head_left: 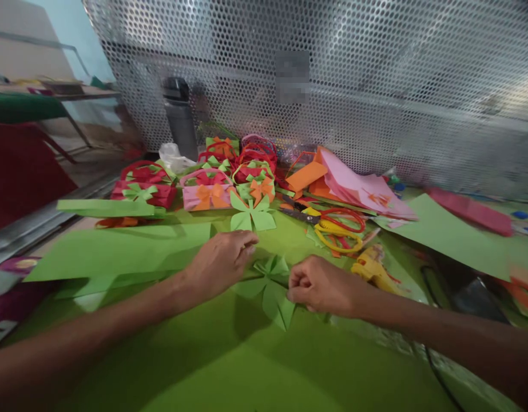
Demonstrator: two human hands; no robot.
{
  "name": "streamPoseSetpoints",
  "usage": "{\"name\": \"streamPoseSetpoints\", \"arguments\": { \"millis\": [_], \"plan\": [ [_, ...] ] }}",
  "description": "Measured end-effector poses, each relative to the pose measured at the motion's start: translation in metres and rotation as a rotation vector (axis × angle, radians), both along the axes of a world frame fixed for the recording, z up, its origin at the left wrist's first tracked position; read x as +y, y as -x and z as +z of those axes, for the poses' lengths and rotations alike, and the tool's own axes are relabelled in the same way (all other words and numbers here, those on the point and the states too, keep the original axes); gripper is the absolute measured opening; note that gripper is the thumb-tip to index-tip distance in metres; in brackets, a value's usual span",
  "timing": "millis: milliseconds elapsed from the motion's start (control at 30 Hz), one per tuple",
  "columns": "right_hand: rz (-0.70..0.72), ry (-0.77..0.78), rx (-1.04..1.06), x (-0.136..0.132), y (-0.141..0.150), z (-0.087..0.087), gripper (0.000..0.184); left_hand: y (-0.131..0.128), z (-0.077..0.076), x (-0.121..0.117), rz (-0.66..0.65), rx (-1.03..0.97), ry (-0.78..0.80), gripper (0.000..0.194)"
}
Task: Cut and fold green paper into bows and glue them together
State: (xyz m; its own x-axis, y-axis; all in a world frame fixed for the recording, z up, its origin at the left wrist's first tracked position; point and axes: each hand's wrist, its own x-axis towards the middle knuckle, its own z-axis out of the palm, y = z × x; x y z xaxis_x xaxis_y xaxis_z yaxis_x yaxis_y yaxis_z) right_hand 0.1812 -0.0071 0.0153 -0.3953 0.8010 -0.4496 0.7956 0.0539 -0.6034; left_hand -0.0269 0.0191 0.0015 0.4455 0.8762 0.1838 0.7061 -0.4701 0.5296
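Note:
A green paper flower cutout with several creased petals lies in front of me on the green tabletop. My right hand is closed at its right side, thumb and fingers pinching the edge of a petal. Just above and to the left of the cutout is my left hand, its fingers curled together; anything inside them is hidden. Beyond my hands, a second green paper flower leans by small paper bags decorated with bows.
Scissors with red and yellow handles and a yellow glue gun lie to the right. Green paper sheets spread at left, pink sheets at back right. A grey bottle stands before a perforated metal panel.

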Motion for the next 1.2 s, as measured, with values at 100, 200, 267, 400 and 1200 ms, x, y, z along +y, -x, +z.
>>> {"name": "streamPoseSetpoints", "arguments": {
  "millis": [100,200,267,400,1200],
  "plan": [
    [0.216,-0.188,-0.102,0.005,-0.001,0.011,0.012,0.0,0.001,0.002,0.044,0.018,0.03,0.026],
    [0.519,-0.564,-0.385,0.011,0.0,0.023,0.014,0.001,0.0,0.004,0.041,-0.034,0.069,0.025],
    [0.65,-0.735,-0.53,0.015,0.005,0.028,0.015,0.001,-0.001,0.005,0.023,-0.072,0.093,0.026],
    [0.852,-0.924,-0.54,0.021,0.024,0.028,0.014,0.0,-0.001,0.004,0.007,-0.094,0.11,0.028],
    [0.04,-0.567,-0.285,0.01,-0.045,0.006,0.027,-0.01,0.007,-0.014,-0.053,-0.093,-0.118,0.021]
  ]
}}
